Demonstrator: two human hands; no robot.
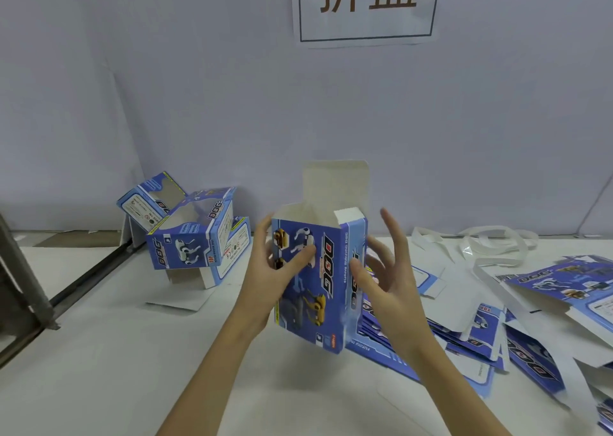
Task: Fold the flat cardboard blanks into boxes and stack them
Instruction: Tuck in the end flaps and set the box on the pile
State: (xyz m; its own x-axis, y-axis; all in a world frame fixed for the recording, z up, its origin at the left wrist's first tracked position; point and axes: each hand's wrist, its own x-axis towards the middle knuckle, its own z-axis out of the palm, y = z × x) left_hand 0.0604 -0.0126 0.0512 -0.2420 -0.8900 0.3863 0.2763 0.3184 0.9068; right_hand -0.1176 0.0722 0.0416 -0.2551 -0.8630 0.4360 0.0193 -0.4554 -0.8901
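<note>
From the head camera, a half-formed box (318, 279) stands upright in the middle of the white table (99, 369), its long axis running up and down. It is blue, printed with robot dogs in white and yellow and the word "DOG" in large letters that read sideways along its height. The top end is open and faces up — a plain white lid flap (335, 183) rises straight from the back wall, and a smaller side flap sticks up at the right corner.

The left hand (268, 283) grips the box's left edge, thumb pressed across the printed front and fingers curled round behind. The right hand (388, 269) is spread wide, fingers straight and fanned, just beside the box's right side; whether it touches the cardboard cannot be told.

To the left, near the wall, folded boxes (195, 233) lie tumbled against one another — tilted, windows showing. To the right, flat blanks (481, 336) lie fanned in a loose heap, with white strapping (491, 246) coiled behind them. A paper sign (365, 4) with large characters hangs on the wall above.
</note>
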